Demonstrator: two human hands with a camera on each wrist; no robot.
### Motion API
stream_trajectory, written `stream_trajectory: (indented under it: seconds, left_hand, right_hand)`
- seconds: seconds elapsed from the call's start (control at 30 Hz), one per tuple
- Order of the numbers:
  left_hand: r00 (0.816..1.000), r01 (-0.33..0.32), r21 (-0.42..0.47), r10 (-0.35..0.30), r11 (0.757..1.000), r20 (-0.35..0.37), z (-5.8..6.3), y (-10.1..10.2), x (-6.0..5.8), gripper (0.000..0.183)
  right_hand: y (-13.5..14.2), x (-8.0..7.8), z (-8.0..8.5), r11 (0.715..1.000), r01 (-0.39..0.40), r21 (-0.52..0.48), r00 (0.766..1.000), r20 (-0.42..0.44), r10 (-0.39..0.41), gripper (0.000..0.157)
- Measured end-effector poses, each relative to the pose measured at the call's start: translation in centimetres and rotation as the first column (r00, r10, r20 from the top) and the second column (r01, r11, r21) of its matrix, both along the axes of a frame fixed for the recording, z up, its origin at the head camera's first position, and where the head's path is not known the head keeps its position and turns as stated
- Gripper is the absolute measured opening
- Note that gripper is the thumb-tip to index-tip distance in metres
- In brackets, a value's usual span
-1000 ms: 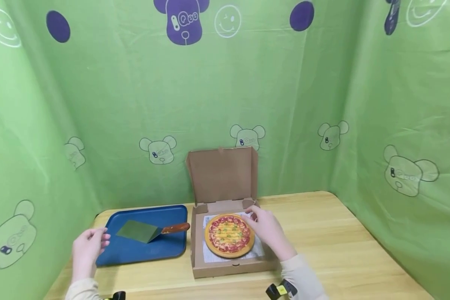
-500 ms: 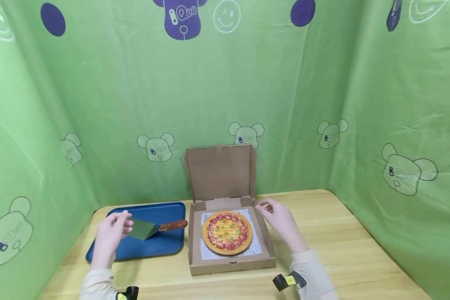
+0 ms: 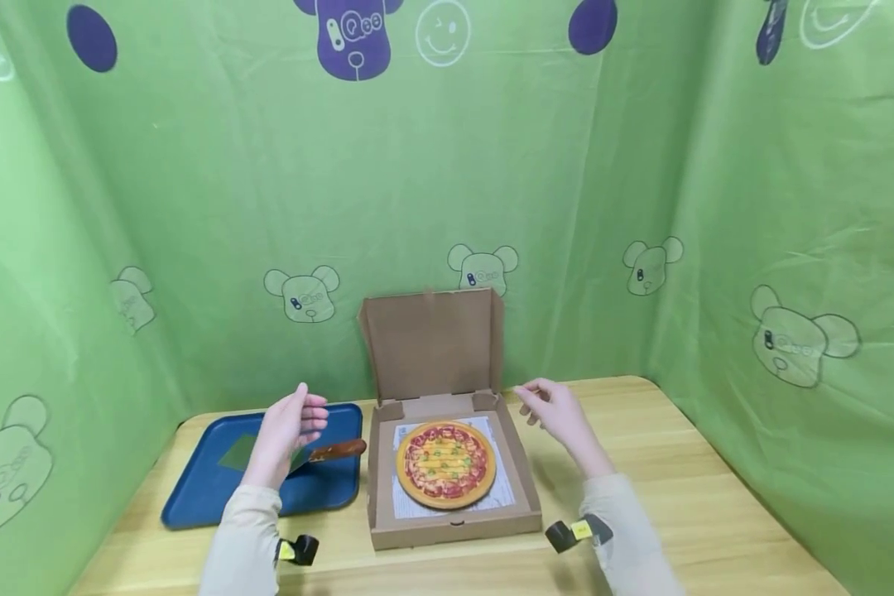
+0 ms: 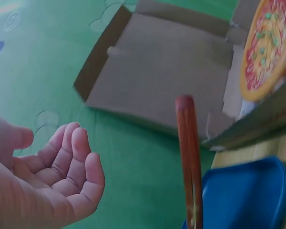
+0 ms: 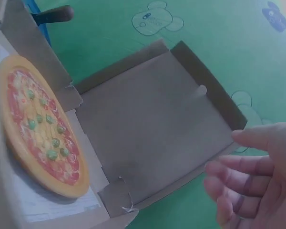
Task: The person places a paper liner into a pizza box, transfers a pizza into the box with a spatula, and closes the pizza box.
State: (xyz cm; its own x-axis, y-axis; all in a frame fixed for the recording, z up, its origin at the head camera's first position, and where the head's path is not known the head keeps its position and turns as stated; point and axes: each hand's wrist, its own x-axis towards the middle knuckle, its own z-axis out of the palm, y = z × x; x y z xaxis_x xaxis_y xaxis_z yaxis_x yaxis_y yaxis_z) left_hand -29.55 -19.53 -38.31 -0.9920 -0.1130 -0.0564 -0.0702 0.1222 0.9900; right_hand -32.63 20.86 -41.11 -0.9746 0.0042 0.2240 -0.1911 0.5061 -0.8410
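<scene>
In the head view a pizza lies on printed paper inside a cardboard pizza box, whose lid stands raised at the back. My left hand hovers over the blue tray, fingers loosely bent and holding nothing. It hides part of the pizza server lying there; the server's wooden handle points toward the box. My right hand is raised just right of the box, near the lid's hinge side, with nothing between its relaxed fingers. The right wrist view shows those fingers beside the lid.
The wooden table extends to the right of the box and along its front. Green printed cloth walls the table in at the back and both sides. The tray's right edge sits close to the box's left side.
My left hand has moved right and forward, from the tray's left edge to above the server. My right hand has left the pizza's edge and shifted right, outside the box.
</scene>
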Motion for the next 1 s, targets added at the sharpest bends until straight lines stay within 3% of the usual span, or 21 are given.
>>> stream_trajectory:
  seconds: [0.1, 0.23, 0.3, 0.43, 0.5, 0.57, 0.8, 1.0]
  left_hand:
    - [0.999, 0.032, -0.029, -0.032, 0.999, -0.002, 0.2, 0.7, -1.3, 0.051]
    - [0.997, 0.027, -0.225, -0.042, 0.974, -0.061, 0.5, 1.4, -3.2, 0.047]
    - [0.994, 0.001, -0.367, -0.042, 0.93, -0.103, 0.8, 1.8, -4.1, 0.046]
    - [0.984, -0.049, -0.587, -0.063, 0.808, -0.168, 1.9, 2.4, -5.8, 0.042]
    - [0.978, -0.062, -0.645, -0.081, 0.761, -0.19, 2.5, 2.7, -6.6, 0.041]
    - [0.975, -0.072, -0.68, -0.091, 0.73, -0.202, 3.0, 3.0, -7.3, 0.039]
    - [0.975, -0.109, -0.732, -0.072, 0.673, -0.211, 4.5, 4.2, -9.8, 0.037]
    - [0.981, -0.104, -0.746, -0.054, 0.658, -0.184, 4.6, 5.4, -11.6, 0.039]
  right_hand:
    - [0.2, -1.3, 0.5, 0.998, -0.01, -0.054, 1.0, 0.029, 0.012, 0.037]
    - [0.4, -3.0, 1.6, 0.999, 0.001, 0.047, 1.0, -0.008, 0.0, 0.036]
    - [0.4, -3.9, 2.2, 0.99, 0.019, 0.138, 0.999, -0.039, -0.013, 0.035]
    - [0.2, -5.8, 3.6, 0.957, 0.056, 0.283, 0.996, -0.089, -0.031, 0.035]
    - [0.1, -6.6, 4.3, 0.943, 0.07, 0.326, 0.994, -0.098, -0.039, 0.035]
    - [-0.1, -7.4, 4.9, 0.93, 0.078, 0.358, 0.994, -0.102, -0.044, 0.036]
    - [-1.0, -9.7, 6.1, 0.897, 0.103, 0.431, 0.993, -0.099, -0.066, 0.043]
    - [-2.3, -10.9, 5.8, 0.897, 0.167, 0.41, 0.986, -0.097, -0.139, 0.044]
